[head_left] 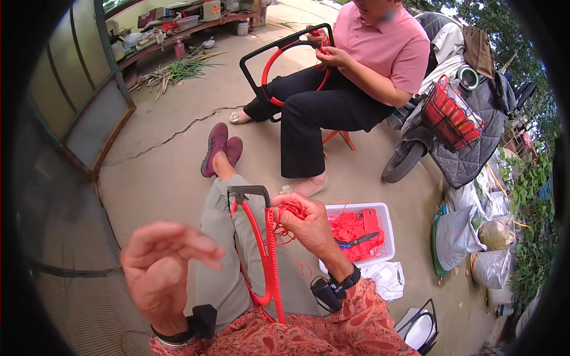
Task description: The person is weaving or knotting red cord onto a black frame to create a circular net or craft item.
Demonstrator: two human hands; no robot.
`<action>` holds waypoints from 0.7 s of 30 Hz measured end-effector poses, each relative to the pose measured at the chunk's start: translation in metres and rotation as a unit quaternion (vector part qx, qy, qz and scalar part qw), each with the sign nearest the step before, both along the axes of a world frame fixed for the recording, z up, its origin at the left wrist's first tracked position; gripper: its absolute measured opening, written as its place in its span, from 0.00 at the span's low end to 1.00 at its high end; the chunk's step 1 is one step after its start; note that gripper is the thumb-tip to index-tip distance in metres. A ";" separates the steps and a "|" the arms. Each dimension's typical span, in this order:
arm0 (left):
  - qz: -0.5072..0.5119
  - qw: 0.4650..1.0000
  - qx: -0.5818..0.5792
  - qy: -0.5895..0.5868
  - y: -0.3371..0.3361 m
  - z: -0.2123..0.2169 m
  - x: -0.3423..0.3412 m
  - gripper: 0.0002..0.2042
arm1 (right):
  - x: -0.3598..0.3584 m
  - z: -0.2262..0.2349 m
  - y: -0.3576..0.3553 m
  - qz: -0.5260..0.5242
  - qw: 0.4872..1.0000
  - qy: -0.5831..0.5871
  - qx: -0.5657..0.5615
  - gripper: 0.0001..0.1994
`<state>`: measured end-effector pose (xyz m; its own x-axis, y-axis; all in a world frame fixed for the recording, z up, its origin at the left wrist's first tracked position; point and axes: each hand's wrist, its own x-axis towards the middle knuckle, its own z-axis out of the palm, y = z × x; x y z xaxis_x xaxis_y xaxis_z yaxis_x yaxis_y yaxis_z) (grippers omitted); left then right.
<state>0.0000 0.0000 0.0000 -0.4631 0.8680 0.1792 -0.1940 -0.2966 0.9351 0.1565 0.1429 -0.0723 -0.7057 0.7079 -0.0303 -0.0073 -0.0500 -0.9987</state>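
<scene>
A black frame (pixel 249 190) with a red curved piece (pixel 254 224) inside it stands over my lap, its near part resting against my patterned top. Red cord is wound in tight turns along the frame's right side (pixel 272 261). My right hand (pixel 312 228) is closed on a loose bundle of red cord (pixel 291 213), thumb side close to the wound edge. Strands hang below these fingers. To the left of the frame, my left hand (pixel 160 267) is raised with fingers stretched out and slightly blurred. It holds nothing and stays apart from the frame.
A white bin (pixel 389 234) of red cord, with dark-bladed scissors (pixel 359 240), stands at right beside a white plastic bag (pixel 385 279). Opposite, a seated person (pixel 380 59) works red cord on a similar black frame (pixel 252 68). A covered vehicle (pixel 463 130) and sacks (pixel 454 237) line the right.
</scene>
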 end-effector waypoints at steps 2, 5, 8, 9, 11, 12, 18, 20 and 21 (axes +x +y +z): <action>0.024 0.998 -0.044 -0.027 0.007 -0.018 -0.007 0.14 | -0.010 0.002 -0.010 -0.047 0.999 0.010 0.015 0.09; -0.001 0.997 -0.037 -0.068 0.028 -0.061 -0.009 0.12 | -0.021 0.002 -0.014 -0.046 0.987 -0.016 0.153 0.10; -0.032 0.993 -0.069 -0.091 0.036 -0.066 -0.001 0.10 | -0.021 0.001 -0.011 -0.066 0.953 -0.024 0.293 0.13; -0.035 0.992 -0.069 -0.103 0.036 -0.067 0.000 0.09 | -0.021 0.002 -0.007 -0.066 0.928 -0.020 0.366 0.14; -0.060 0.982 -0.062 -0.166 0.037 -0.067 0.000 0.08 | -0.020 0.004 -0.004 -0.063 0.884 -0.020 0.462 0.17; -0.055 0.982 -0.059 -0.169 0.037 -0.065 0.001 0.08 | -0.021 0.006 -0.005 -0.057 0.884 -0.020 0.464 0.17; -0.031 0.982 -0.053 -0.181 0.037 -0.063 0.004 0.07 | -0.029 0.006 -0.002 -0.064 0.904 -0.051 0.420 0.17; 0.022 0.995 -0.055 -0.076 0.036 -0.065 0.005 0.05 | -0.031 -0.002 -0.002 -0.082 0.922 -0.020 0.378 0.17; 0.025 0.995 -0.055 -0.078 0.035 -0.066 0.004 0.05 | -0.030 -0.002 -0.004 -0.078 0.922 -0.020 0.377 0.17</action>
